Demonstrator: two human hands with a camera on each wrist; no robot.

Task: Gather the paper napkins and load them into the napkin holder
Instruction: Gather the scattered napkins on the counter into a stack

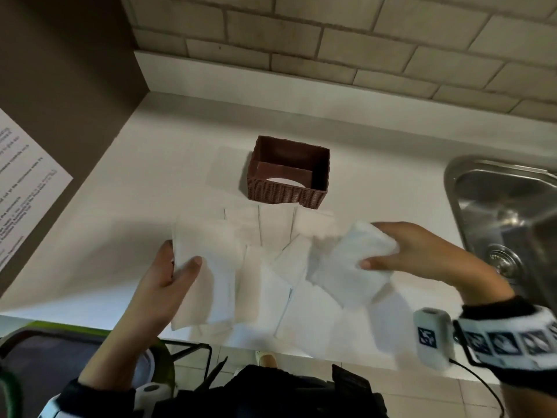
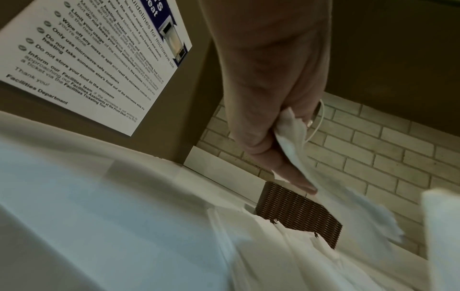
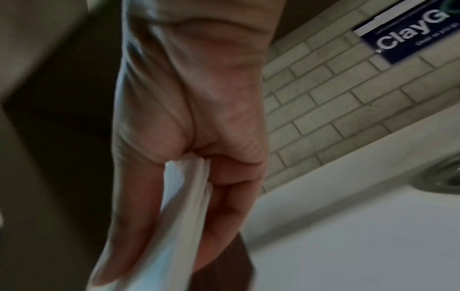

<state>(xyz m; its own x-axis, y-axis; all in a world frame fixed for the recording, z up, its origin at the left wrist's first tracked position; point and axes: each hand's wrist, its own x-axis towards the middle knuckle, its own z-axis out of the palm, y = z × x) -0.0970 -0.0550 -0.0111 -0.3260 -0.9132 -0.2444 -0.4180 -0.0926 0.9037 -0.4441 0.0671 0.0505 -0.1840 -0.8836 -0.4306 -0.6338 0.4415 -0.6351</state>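
Brown ribbed plastic, the napkin holder stands open-topped on the white surface, and everything here is placed from it. One holder; a white sheet seems to lie inside it, though I cannot tell how many.

Just in front of the holder, loose napkins overlap in a fan. I count roughly eight or nine lying flat, edges hard to separate, plus one more beside the holder's left wall.

In front and to the left of the holder, the left hand pinches one small stack, thumb on top, fingers beneath. In front and to the right, the right hand has its thumb and fingers curled round a second, thicker bundle, blurred.

Both bundles lie with their long axes running roughly toward the holder. The right hand looks slightly nearer to it. My judgement: the two bundles need joining and squaring before going down into the opening.
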